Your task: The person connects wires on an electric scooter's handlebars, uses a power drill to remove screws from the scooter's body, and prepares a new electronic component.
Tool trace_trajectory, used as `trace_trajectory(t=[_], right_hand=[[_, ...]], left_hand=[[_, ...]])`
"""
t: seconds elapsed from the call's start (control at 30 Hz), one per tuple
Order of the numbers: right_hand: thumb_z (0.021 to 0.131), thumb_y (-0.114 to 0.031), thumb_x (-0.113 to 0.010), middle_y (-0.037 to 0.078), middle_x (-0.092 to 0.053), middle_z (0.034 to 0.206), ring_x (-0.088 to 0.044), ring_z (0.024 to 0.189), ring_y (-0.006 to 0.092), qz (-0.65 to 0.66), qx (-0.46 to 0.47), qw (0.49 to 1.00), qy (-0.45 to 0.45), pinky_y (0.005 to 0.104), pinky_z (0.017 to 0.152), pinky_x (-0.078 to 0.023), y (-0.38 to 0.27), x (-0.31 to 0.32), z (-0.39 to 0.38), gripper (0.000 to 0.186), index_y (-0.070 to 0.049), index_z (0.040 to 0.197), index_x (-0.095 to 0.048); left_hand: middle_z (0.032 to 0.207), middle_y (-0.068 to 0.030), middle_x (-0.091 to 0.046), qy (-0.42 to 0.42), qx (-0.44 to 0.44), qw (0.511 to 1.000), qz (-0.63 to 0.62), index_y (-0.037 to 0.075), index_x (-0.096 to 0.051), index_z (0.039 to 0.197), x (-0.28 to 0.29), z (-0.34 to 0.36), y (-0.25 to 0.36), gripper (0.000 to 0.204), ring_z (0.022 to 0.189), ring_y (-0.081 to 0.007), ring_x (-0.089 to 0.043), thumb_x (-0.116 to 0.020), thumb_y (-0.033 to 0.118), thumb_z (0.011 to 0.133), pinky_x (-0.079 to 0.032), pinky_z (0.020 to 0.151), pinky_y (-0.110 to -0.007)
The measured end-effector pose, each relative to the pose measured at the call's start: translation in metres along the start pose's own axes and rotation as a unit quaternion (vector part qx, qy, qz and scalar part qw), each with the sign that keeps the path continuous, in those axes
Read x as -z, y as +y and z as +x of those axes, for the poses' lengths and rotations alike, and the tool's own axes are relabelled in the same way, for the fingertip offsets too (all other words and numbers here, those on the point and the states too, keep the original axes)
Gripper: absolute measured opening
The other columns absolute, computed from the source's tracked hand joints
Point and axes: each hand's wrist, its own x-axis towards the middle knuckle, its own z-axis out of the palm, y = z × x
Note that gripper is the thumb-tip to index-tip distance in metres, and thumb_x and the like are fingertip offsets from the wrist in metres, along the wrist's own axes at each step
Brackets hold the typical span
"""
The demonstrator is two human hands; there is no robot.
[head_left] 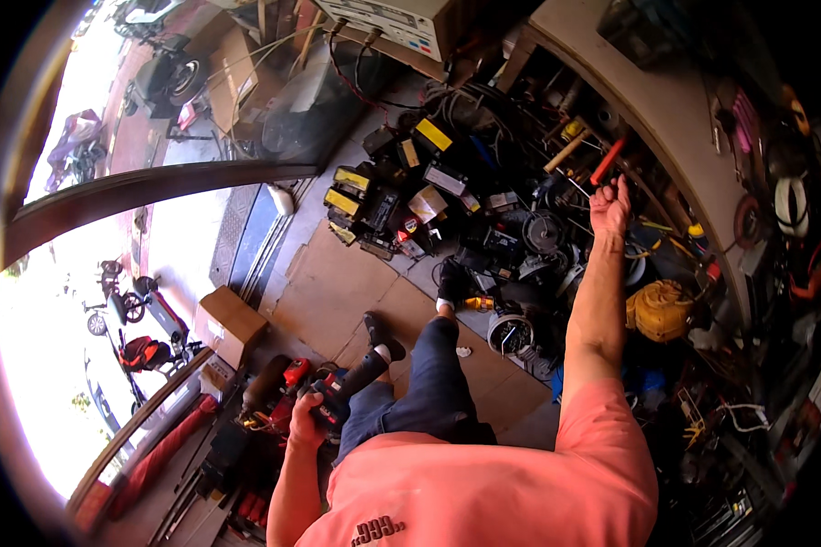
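Observation:
In my left hand (307,416), at the lower left beside my thigh, is a black cordless power tool (337,397) with a dark tubular body; its exact kind is not clear. My fingers are closed around it. My right arm stretches far out to the right, over a heap of parts by a shelf. There, the fingers of my right hand (610,206) are partly curled and apart, close to the lower end of a red-handled tool (608,162). They look at most to be touching it. A wooden handle (567,150) lies just left of that tool.
Batteries (433,135) and motor parts (543,232) are heaped before my feet. Flattened cardboard (333,287) covers the floor. A cardboard box (231,324) stands by the doorway at left. A yellow-brown bundle (659,310) lies below my right forearm. A boxy device (392,23) with cables sits above.

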Motion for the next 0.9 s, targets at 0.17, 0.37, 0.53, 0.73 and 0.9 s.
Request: trace_trajectory(t=[0.17,0.37,0.53,0.73,0.9], right_hand=[[0.106,-0.035,-0.062,-0.005,-0.043,0.059,-0.035,0.051,0.0110,0.021,-0.027,0.998,-0.048,0.0282,0.052,-0.030,-0.006,0.003,-0.045,0.026,-0.015,0.089,-0.061],[0.105,-0.035,-0.063,-0.005,-0.045,0.057,-0.036,0.048,0.0105,0.009,-0.080,0.997,-0.015,0.0268,0.049,-0.032,0.006,-0.003,-0.106,0.027,-0.014,0.087,-0.062],[0.103,-0.036,-0.066,-0.006,-0.045,0.059,-0.039,0.048,0.0099,-0.074,-0.072,0.993,0.052,0.0268,0.048,-0.033,0.016,0.002,-0.130,0.025,-0.016,0.089,-0.060],[0.104,-0.039,-0.063,-0.006,-0.044,0.057,-0.038,0.048,0.0107,-0.030,-0.121,0.992,0.035,0.0284,0.049,-0.034,0.013,0.005,-0.162,0.031,-0.014,0.086,-0.062],[0.108,-0.034,-0.055,-0.006,-0.042,0.055,-0.035,0.045,0.0096,0.051,-0.158,0.983,-0.072,0.0271,0.048,-0.032,-0.014,0.012,-0.178,0.031,-0.009,0.093,-0.067]], left_hand=[[0.098,-0.0078,-0.069,-0.047,0.037,0.998,0.028,-0.004,-0.061,0.136,0.011,0.029,0.001,0.065,0.085,-0.0201,-0.067,-0.069,0.028,0.079,-0.056,0.081,-0.033],[0.105,-0.0090,-0.070,-0.085,0.070,0.994,-0.013,-0.003,-0.063,0.132,0.012,0.029,-0.004,0.062,0.088,-0.0216,-0.068,-0.070,0.029,0.080,-0.057,0.084,-0.034],[0.097,-0.0120,-0.074,-0.081,0.070,0.992,-0.064,0.002,-0.066,0.112,0.021,0.028,-0.014,0.043,0.081,-0.0269,-0.072,-0.069,0.031,0.081,-0.062,0.079,-0.040],[0.094,-0.0112,-0.073,-0.080,0.057,0.991,-0.087,0.002,-0.066,0.111,0.029,0.022,-0.028,0.041,0.079,-0.0257,-0.071,-0.068,0.032,0.083,-0.061,0.077,-0.039],[0.097,-0.0109,-0.074,-0.073,0.037,0.990,-0.114,0.002,-0.065,0.120,0.022,0.014,-0.039,0.048,0.078,-0.0249,-0.071,-0.066,0.033,0.084,-0.061,0.075,-0.038]])
